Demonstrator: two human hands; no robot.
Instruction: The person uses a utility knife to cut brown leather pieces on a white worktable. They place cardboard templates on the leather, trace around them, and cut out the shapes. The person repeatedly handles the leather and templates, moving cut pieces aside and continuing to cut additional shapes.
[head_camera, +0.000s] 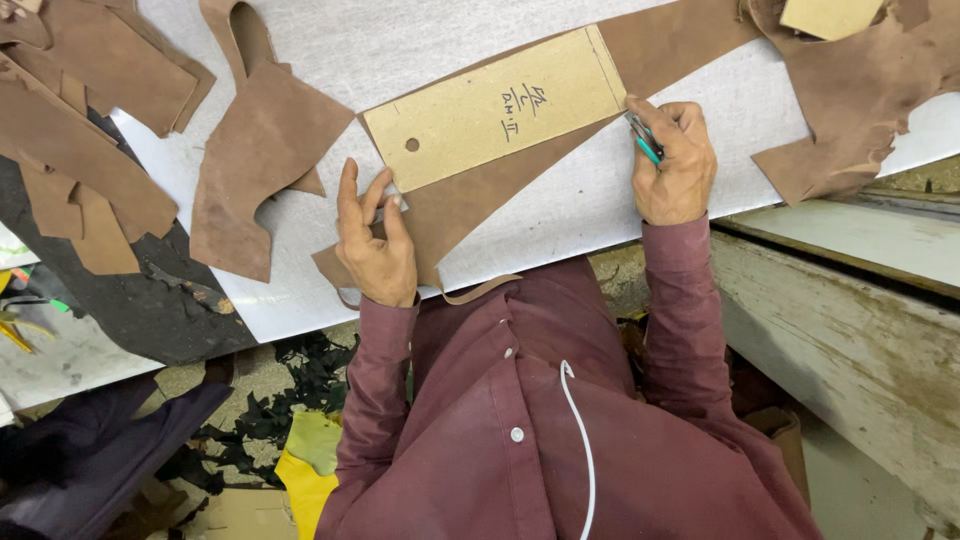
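A tan rectangular cardboard template (497, 108) with a punched hole lies on a long piece of brown leather (470, 200) on the pale cutting board (600, 200). My left hand (372, 240) presses flat, fingers spread, on the template's near-left corner and the leather. My right hand (672, 160) grips a small knife with a teal handle (645, 140), its tip at the template's right end.
Cut brown leather pieces lie at the left (262, 150) and far left (80, 110). A larger hide (860, 90) with another tan template (830, 15) sits at the top right. A worn white bench edge (840, 300) is on the right; scraps litter the floor.
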